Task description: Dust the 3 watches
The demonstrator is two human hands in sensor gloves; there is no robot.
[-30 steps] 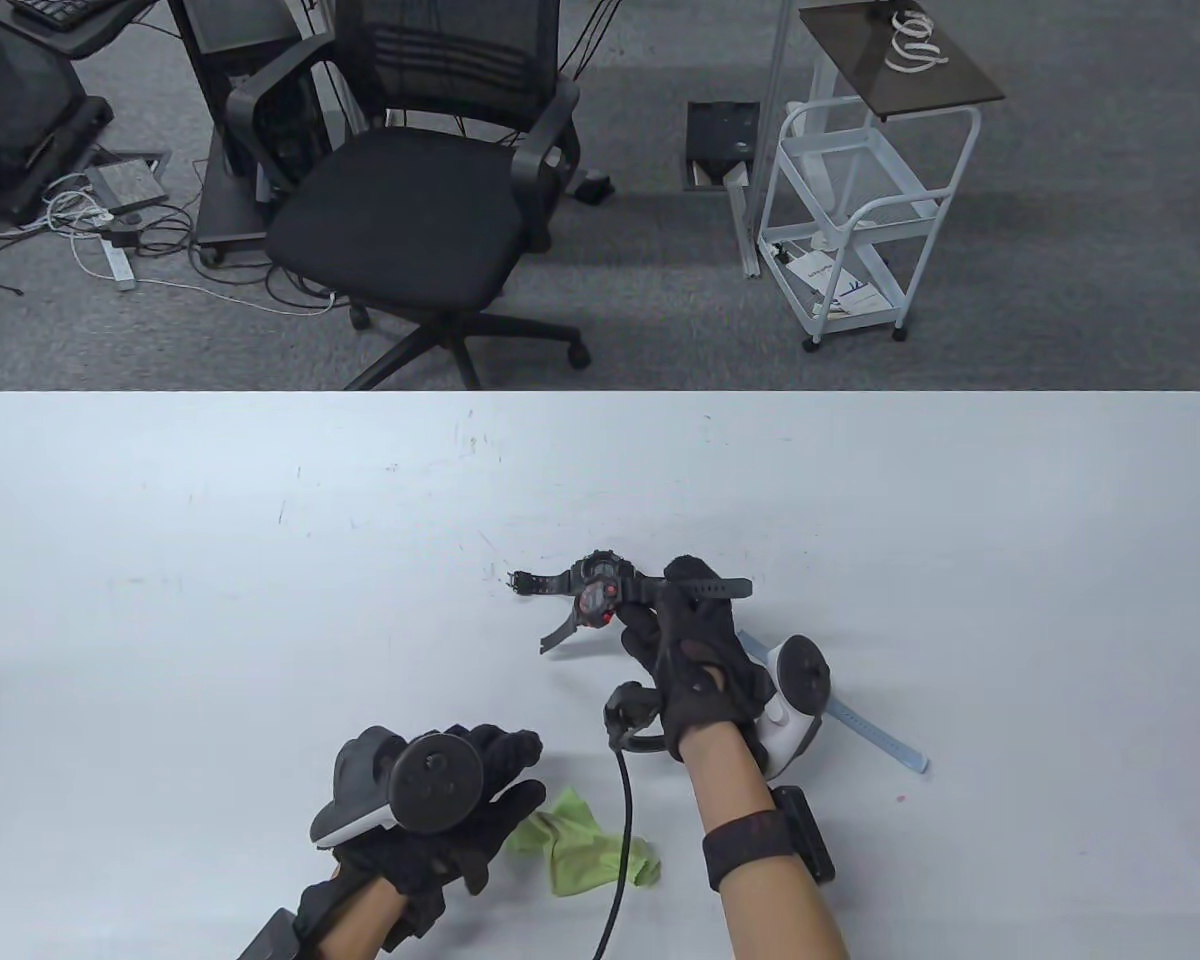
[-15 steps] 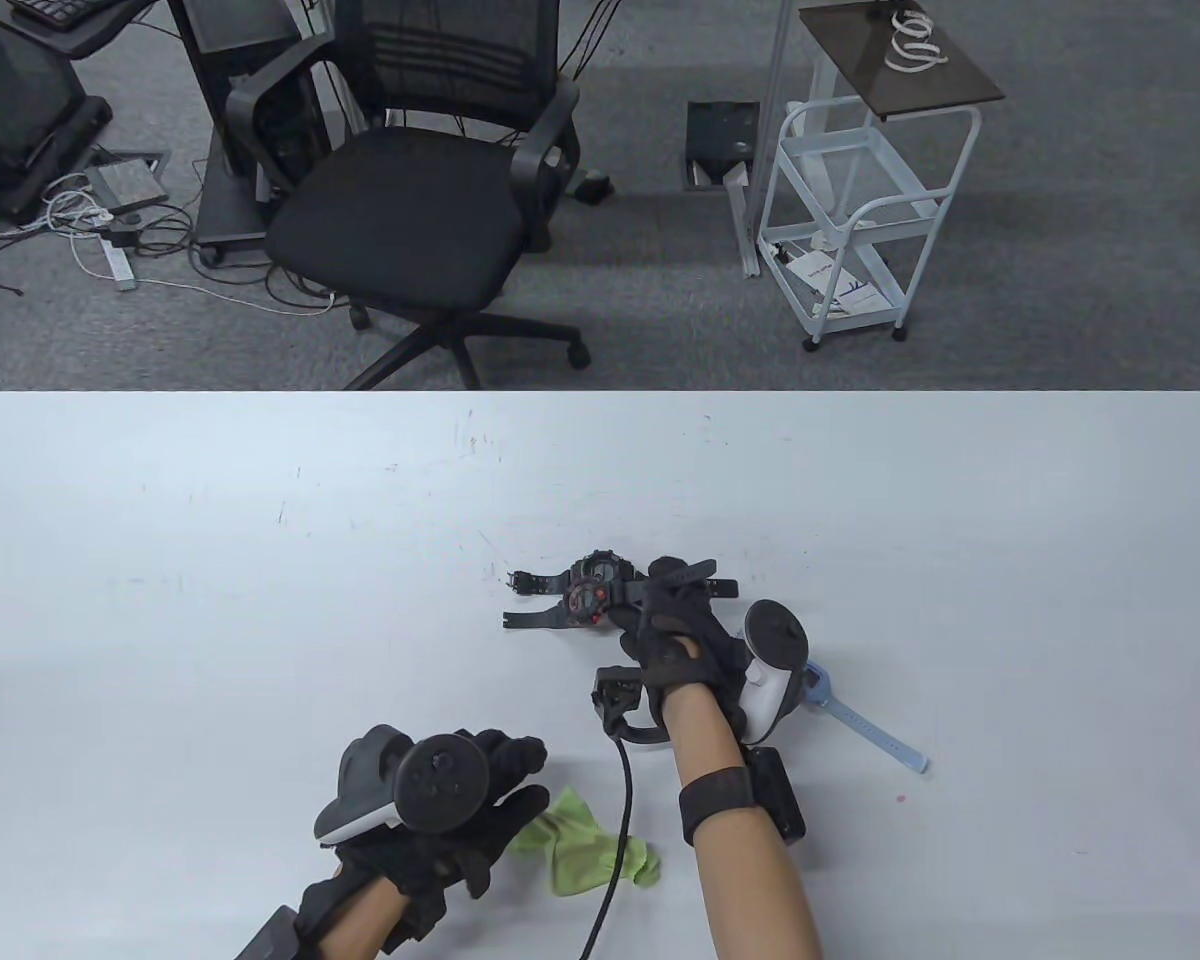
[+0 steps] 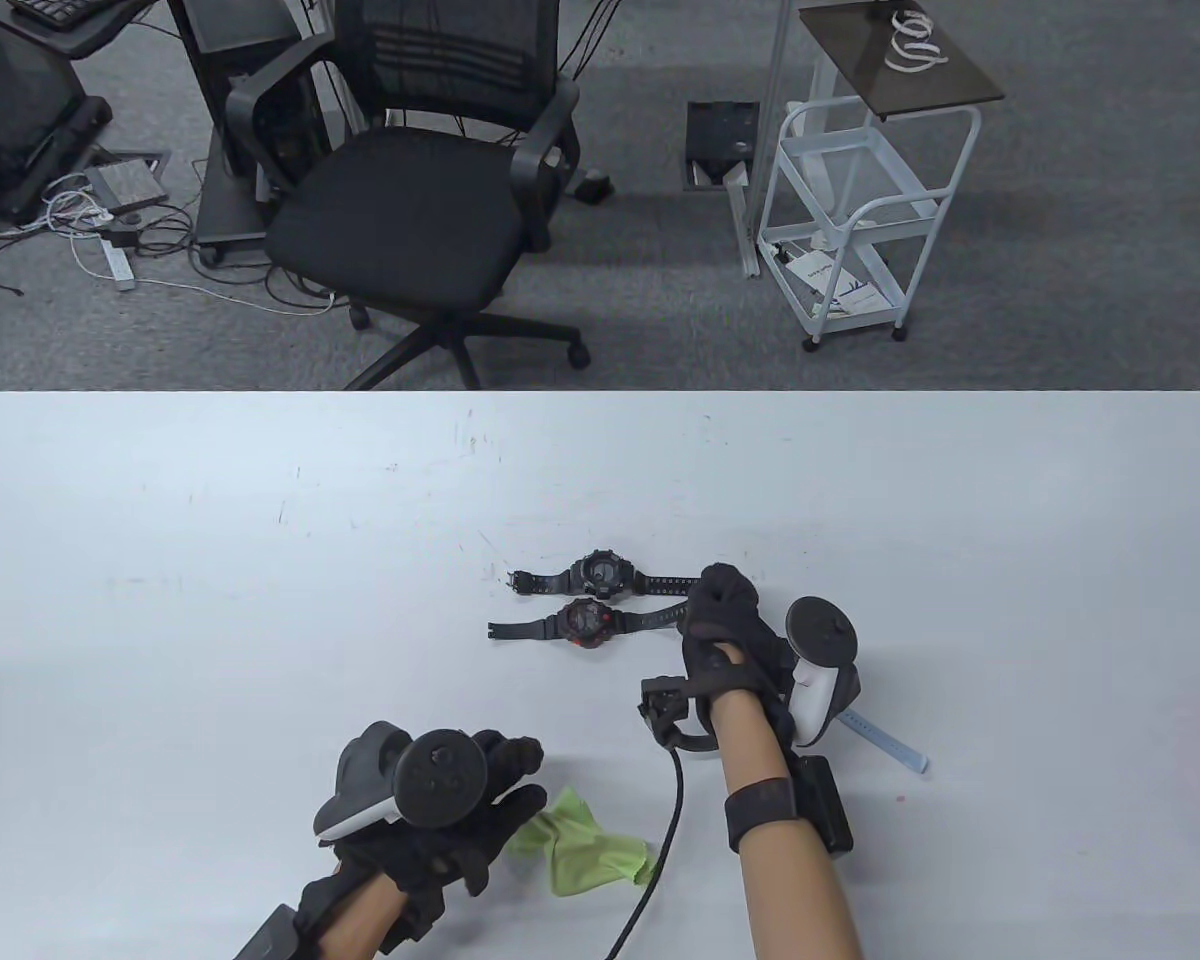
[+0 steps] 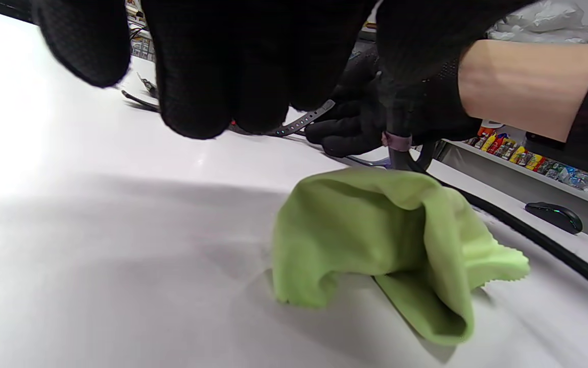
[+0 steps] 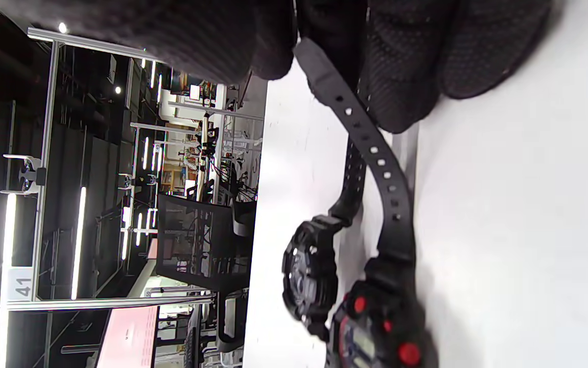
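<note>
Over on the left side of the table [image 3: 160,560], the left hand [image 3: 460,810] hovers just beside the green cloth [image 3: 585,845]. Its fingers look loose and straight-ish and aren't gripping anything; from the left wrist view they hang right above the crumpled cloth without pinching it. A black cable [image 3: 660,860] runs past the cloth's right edge.

Moving toward the middle, two watches lie flat side by side. The all-black watch [image 3: 600,573] is the farther one, and the black watch with red buttons [image 3: 588,622] sits just in front of it, straps stretched out left and right.

Then the right hand [image 3: 725,630], which is at the right end of those straps. The right wrist view shows its fingers curled round the holed strap of the red-button watch, so it's got hold of that one. The hand covers the strap ends of both watches from above.

Just right of that hand, a light blue strap [image 3: 890,748] pokes out from under the tracker, so the watch face there is hidden.
</note>
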